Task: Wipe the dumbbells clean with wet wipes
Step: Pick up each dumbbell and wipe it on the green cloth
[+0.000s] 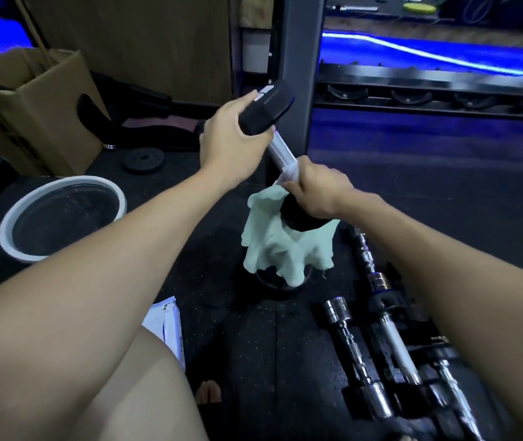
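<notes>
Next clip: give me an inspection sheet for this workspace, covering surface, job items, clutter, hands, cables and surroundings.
Surface: dark rubber floor.
Job's things: black-headed dumbbell held tilted in the air; pale green cloth draped from its lower end; more chrome dumbbells lying on the floor at the right.
Clutter: white basin, cardboard box, weight plate, white packet.
Hands: left hand grips the upper head; right hand closed around the cloth-wrapped handle.
Cables: nothing seen.
Surroundings: rack with blue light strip behind.
</notes>
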